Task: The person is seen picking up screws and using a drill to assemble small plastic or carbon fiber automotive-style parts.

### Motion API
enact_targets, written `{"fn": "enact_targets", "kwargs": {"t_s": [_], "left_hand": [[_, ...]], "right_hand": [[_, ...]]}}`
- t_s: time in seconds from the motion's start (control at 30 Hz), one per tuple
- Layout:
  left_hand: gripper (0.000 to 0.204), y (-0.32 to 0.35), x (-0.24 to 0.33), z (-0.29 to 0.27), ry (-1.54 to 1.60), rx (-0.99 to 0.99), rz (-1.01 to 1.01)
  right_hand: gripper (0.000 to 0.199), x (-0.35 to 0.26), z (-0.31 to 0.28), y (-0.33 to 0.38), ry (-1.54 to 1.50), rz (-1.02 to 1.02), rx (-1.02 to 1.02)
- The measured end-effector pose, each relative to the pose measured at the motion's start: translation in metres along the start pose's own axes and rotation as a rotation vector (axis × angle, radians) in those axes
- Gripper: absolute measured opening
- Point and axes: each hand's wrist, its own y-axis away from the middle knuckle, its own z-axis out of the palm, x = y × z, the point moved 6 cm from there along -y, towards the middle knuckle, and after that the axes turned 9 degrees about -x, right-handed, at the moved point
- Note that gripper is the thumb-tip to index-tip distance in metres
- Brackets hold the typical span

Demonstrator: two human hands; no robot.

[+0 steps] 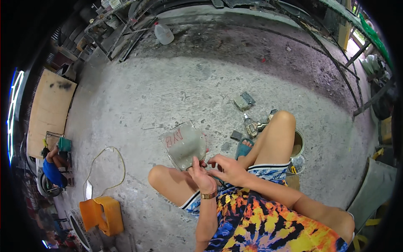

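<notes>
Grey panel [187,146], red lettering [173,137] on its face, held tilted above floor [138,101], nr. L knee [158,174]. L hand [203,181] grips lower edge, thumb on face. R hand [231,170] just beside, fingers part-curled; can't tell if holding anything. Status: panel marked, not set down; I'd judge work unfinished, amt. left unclear. Power drill [252,127] on floor, unheld. Obscured: panel underside, R fingertips, tin [302,140] partly behind R leg [275,140].

A tie-dye shirt [270,224], blue-patterned shorts [272,173], teal slipper [242,150] and watch [208,195] (seemingly gold-toned) are worn.
</notes>
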Motion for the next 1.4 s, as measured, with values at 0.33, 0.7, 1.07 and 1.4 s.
{"fn": "enact_targets", "kwargs": {"t_s": [0.33, 0.7, 1.07, 1.4], "left_hand": [[0.030, -0.015, -0.012, -0.002, 0.117, -0.127, -0.113], [0.042, -0.015, -0.041, -0.026, 0.243, -0.100, -0.311], [0.032, -0.026, -0.049, -0.017, 0.495, -0.178, -0.298], [0.030, -0.029, -0.059, -0.017, 0.515, -0.169, -0.262]], "right_hand": [[0.021, 0.011, 0.019, -0.032, 0.287, -0.104, -0.125], [0.023, 0.036, 0.019, -0.051, 0.206, -0.045, -0.450], [0.010, 0.083, 0.029, -0.025, -0.834, 0.243, -0.050], [0.015, 0.101, 0.048, -0.008, -1.525, 0.490, 0.016]]}}
